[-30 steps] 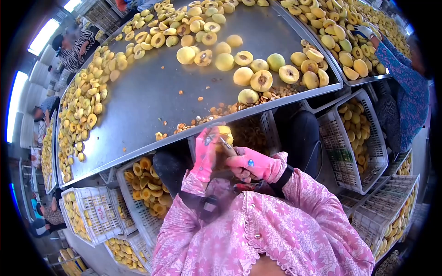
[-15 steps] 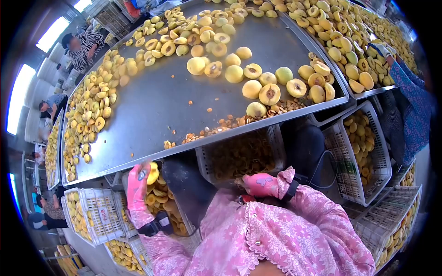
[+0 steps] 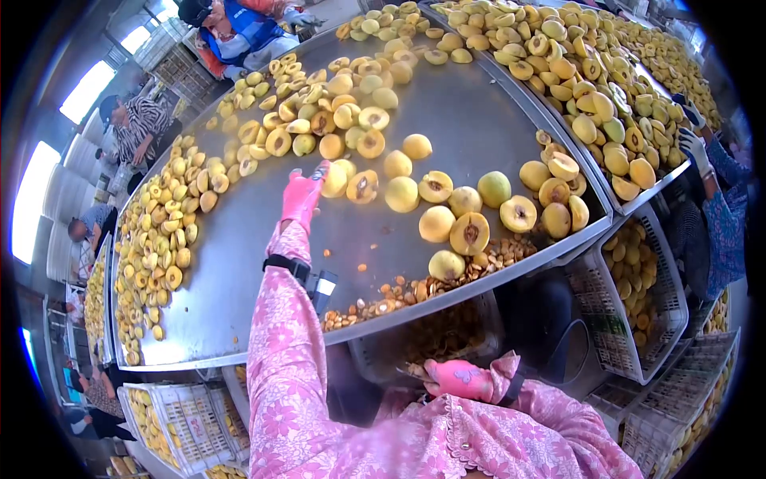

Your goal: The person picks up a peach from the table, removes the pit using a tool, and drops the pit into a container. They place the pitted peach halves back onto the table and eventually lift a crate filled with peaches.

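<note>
My left hand (image 3: 305, 198), in a pink glove, reaches over the metal table, fingers stretched out and thumb apart. Its fingertips are at the edge of a yellow peach half (image 3: 336, 180); whether they touch it is hard to tell. Beside that lies a cut peach half (image 3: 363, 187) with a brown, ragged hollow. My right hand (image 3: 459, 379), also pink-gloved, is closed low in front of my body. A thin, dark tip sticks out from its fingers, but what it belongs to is not clear. Larger peach halves (image 3: 469, 233) lie to the right on the table.
Loose pits (image 3: 415, 294) line the near edge of the metal table (image 3: 239, 263). Beneath that edge stands a crate (image 3: 375, 355) with dark contents. Filled white crates (image 3: 618, 335) stand right and left. A co-worker's gloved hand (image 3: 696, 152) is at the right-hand pile; other people work beyond.
My left hand has gone from above the left crate, where it held a yellow peach piece, up and forward onto the table; that piece is gone from it. My right hand stays low and closed.
</note>
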### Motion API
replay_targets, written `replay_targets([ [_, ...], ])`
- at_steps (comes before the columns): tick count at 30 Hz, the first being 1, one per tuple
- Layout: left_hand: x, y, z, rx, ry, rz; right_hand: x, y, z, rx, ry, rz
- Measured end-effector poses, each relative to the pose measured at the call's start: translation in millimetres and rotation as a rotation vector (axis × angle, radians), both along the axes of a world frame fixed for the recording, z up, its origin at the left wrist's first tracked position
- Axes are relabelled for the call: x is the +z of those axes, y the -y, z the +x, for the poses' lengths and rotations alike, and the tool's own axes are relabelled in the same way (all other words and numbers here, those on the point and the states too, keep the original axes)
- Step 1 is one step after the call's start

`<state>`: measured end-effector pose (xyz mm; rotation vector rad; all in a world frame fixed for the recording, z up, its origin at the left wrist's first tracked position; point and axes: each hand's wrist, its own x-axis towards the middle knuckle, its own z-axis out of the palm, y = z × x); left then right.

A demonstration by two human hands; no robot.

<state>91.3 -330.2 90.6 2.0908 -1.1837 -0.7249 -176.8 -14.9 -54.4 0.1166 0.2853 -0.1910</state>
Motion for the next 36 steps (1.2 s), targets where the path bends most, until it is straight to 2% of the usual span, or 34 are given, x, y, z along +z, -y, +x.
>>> replay_targets([
  [2,-68,51,10,-0.105,0.502,-0.161,31,5,-4,-0.042,-0.256,-0.124],
  [4,-85,53,0,-0.105,0.466,-0.151,22,8,-4,-0.069,-0.25,-0.118],
  [6,-99,53,7,-0.114,0.313,-0.349,29,10,-6,-0.112,-0.169,-0.115],
  [7,-96,45,6,-0.085,-0.045,-0.316,40,9,-8,-0.195,-0.145,-0.15],
  [9,-72,19,8,-0.012,-0.75,-0.238,45,18,-6,-0.096,-0.16,-0.155],
  [11,-67,-16,21,-0.135,-1.145,-0.134,72,29,-2,-0.079,-0.164,-0.088],
  [12,-64,-34,26,-0.201,-1.342,-0.082,39,27,-3,-0.016,-0.245,-0.265],
  [14,-44,-76,19,-0.265,-1.661,0.062,95,49,-3,0.143,-0.748,-1.504],
  [15,-40,-94,18,-0.321,-1.74,0.098,110,55,-3,0.104,-0.789,-1.55],
  [16,-37,-111,15,-0.269,-1.756,0.113,99,51,-1,-0.096,-0.801,-1.686],
  [18,-33,-144,4,-0.169,-1.789,0.14,115,55,0,-0.027,-0.867,-1.498],
  [20,-29,-173,-8,-0.122,-1.728,0.154,111,51,3,-0.081,-0.912,-1.471],
  [21,-30,-187,-12,-0.109,-1.721,0.163,111,48,4,-0.157,-0.926,-1.514],
  [25,-18,-234,-31,0.0,-1.728,0.177,132,43,8,-0.182,-0.968,-1.577],
  [28,-22,-256,-38,-0.005,-1.791,0.18,139,37,15,-0.165,-0.997,-1.588],
  [30,-23,-267,-42,-0.036,-1.71,0.149,142,34,18,-0.113,-1.033,-1.615],
  [32,-23,-275,-46,-0.072,-1.627,0.121,136,30,20,-0.148,-1.062,-1.671],
  [36,-34,-283,-52,-0.062,-1.68,0.064,132,24,22,-0.197,-1.089,-1.713],
])
